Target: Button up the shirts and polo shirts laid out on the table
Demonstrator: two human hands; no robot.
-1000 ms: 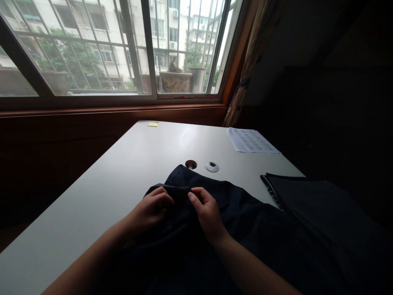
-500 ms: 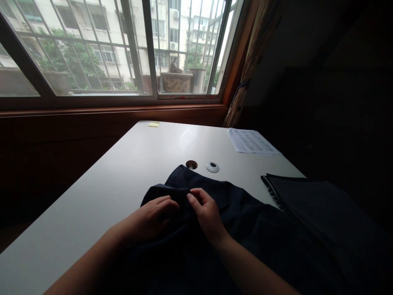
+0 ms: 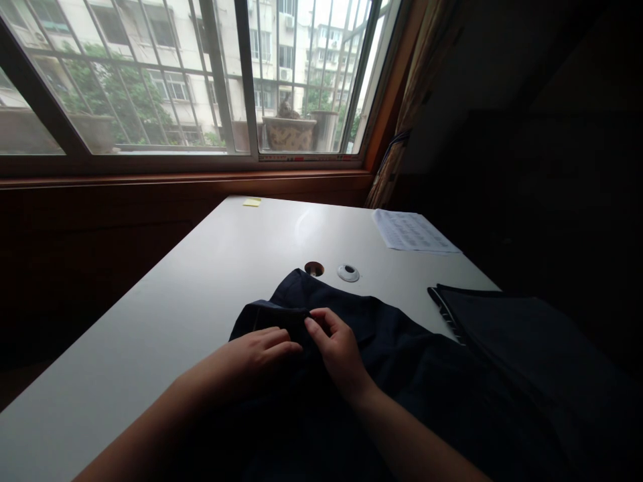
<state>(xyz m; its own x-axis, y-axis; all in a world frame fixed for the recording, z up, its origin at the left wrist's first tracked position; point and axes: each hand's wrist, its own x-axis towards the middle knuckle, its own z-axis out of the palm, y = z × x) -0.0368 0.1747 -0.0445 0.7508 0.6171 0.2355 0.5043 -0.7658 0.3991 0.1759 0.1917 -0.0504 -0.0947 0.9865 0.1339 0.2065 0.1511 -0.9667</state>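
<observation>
A dark navy cloth garment (image 3: 392, 328) lies loosely bunched over the near part of the white table (image 3: 201, 268); its exact kind does not show. With thumb and fingertips, my right hand (image 3: 339, 348) pinches the folded upper edge of the cloth near the middle. Just left of it, my left hand (image 3: 261, 351) is closed on the same cloth, back upward, with thumb and fingers pointing right. Part of its grip is hidden in shadow. Between the hands and the far fold, a dark turned edge of the fabric stands slightly raised.
Beyond the cloth are a round cable hole (image 3: 314, 269) and its white cover (image 3: 348, 272). Printed sheets (image 3: 414, 231) lie at the back right, a yellow sticky note (image 3: 252, 201) at the back left. A dark folder-like item (image 3: 502, 314) rests at right. A barred window (image 3: 301, 80) stands behind.
My left hand has shifted slightly to the right over the cloth, with its thumb and fingers stretched further. My right hand keeps its pinch, nearly unmoved.
</observation>
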